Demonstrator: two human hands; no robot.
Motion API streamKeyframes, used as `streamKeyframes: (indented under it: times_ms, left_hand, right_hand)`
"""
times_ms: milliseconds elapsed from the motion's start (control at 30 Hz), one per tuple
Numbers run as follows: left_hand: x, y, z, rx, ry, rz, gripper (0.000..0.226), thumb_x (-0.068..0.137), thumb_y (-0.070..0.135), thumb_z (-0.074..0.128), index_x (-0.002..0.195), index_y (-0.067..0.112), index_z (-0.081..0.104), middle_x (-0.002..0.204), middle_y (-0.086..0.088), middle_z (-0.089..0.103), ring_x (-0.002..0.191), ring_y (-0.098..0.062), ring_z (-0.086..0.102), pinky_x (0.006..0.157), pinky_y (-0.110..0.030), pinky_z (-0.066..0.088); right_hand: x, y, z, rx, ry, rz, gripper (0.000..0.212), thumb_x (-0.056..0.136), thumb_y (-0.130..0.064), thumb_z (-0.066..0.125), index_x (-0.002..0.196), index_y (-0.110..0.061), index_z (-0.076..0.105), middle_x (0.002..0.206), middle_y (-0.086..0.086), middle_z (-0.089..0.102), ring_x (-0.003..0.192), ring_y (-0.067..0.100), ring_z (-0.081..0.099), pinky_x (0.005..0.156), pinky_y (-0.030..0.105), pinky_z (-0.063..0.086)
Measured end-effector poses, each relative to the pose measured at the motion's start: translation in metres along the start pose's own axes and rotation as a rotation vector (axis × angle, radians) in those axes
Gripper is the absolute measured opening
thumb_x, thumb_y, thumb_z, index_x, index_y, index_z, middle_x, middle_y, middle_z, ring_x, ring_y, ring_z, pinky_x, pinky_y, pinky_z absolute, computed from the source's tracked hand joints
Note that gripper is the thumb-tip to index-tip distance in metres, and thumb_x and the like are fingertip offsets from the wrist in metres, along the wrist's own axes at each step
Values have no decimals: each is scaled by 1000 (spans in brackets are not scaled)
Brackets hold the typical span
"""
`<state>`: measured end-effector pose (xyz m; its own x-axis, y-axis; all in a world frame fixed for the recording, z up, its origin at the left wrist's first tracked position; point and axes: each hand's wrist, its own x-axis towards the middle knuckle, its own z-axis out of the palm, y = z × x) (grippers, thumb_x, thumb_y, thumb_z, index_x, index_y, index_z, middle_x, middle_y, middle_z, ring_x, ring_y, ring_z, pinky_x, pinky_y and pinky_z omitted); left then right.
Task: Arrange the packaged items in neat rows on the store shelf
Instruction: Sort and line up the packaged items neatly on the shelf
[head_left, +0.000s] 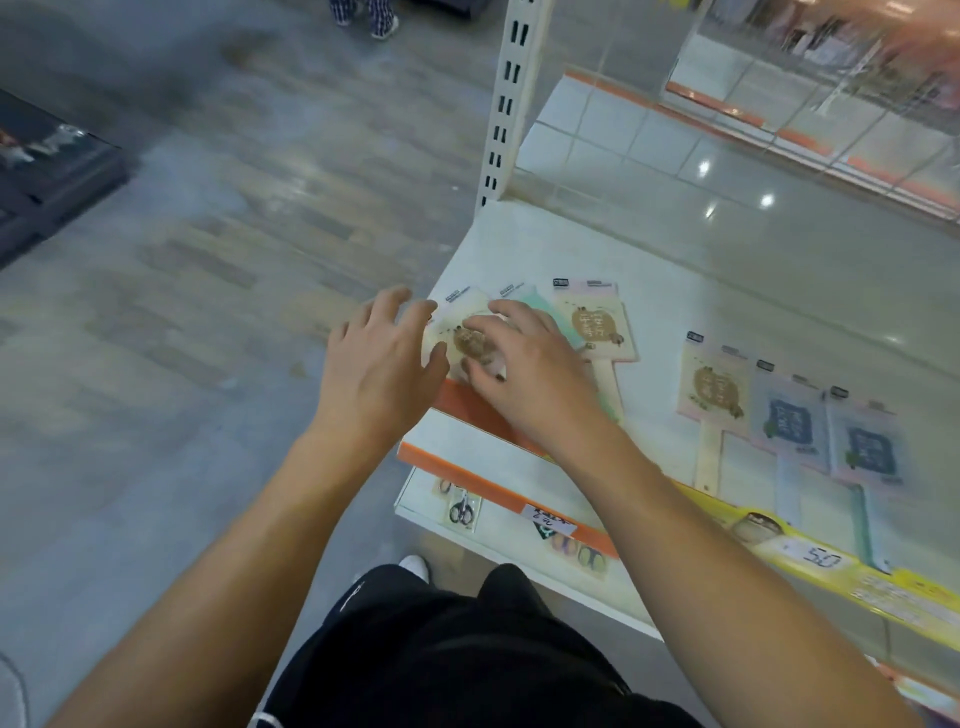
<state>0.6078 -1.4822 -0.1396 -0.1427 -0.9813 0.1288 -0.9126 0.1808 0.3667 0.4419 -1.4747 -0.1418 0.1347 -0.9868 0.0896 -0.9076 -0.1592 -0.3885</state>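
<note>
White shelf (545, 249) stands over a grey floor (208, 260). Our left hand (374, 364) and right hand (524, 369) press flat, fingers spread, on one fan pack (460, 312); more packs (862, 447) lie beside.

Both forearms are bare from the elbows down, with no sleeves, watch, bracelet or rings showing on the left hand (376, 358) or the right hand (530, 371). The fingernails are short and plain. Below the arms the person wears black trousers or shorts (467, 660) of a smooth, slightly shiny fabric, with a thin white line of trim or piping (349, 597) running along the left side and another pale edge low at the hem. One white shoe tip (415, 567) pokes out beyond the dark fabric.
</note>
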Motion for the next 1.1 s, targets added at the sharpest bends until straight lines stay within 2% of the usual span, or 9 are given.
streamKeyframes:
  times_ms: [200, 333, 600, 767, 867, 1100]
  left_hand:
    - [-7, -9, -4, -5, 20, -79, 40, 89, 35, 54, 127, 22, 52, 138, -5, 47, 121, -32, 47, 91, -42, 38]
    - [-16, -10, -4, 1, 38, -111, 40, 89, 35, 54, 127, 22, 53, 136, -5, 48, 118, -32, 49, 89, -41, 38]
    - [-15, -6, 0, -15, 31, -138, 39, 89, 36, 54, 126, 23, 54, 135, -4, 48, 120, -30, 48, 92, -41, 37]
    - [-8, -10, -2, -1, 29, -111, 38, 90, 37, 54, 125, 23, 54, 136, -3, 48, 120, -30, 48, 92, -42, 38]
    - [1, -6, -1, 3, 17, -71, 38, 90, 36, 53, 126, 23, 54, 137, -3, 47, 121, -30, 47, 92, -43, 38]
    - [20, 16, 11, -43, 16, 132, 35, 89, 32, 56, 120, 17, 58, 132, -9, 53, 115, -36, 53, 88, -45, 43]
  right_hand:
    - [15, -4, 9, -71, -100, -56, 28, 92, -34, 60, 118, -29, 68, 142, 3, 48, 129, 30, 40, 105, 41, 34]
    - [19, -5, 6, -108, -172, -52, 35, 91, -44, 60, 124, -33, 63, 146, -1, 41, 130, 29, 38, 106, 41, 33]
    - [25, -4, 0, -146, -218, -49, 44, 86, -47, 66, 128, -37, 58, 141, -6, 44, 122, 31, 41, 96, 43, 43]
    - [27, -6, 2, -163, -184, -15, 43, 83, -45, 65, 124, -37, 59, 135, -7, 47, 116, 32, 43, 93, 43, 43]
    - [26, -6, -2, -145, -106, 52, 43, 80, -45, 62, 122, -36, 59, 131, -8, 49, 113, 32, 44, 90, 43, 43]
    - [13, 17, -26, -89, 55, 251, 46, 80, -45, 64, 124, -31, 60, 132, -7, 51, 111, 31, 46, 93, 42, 43]
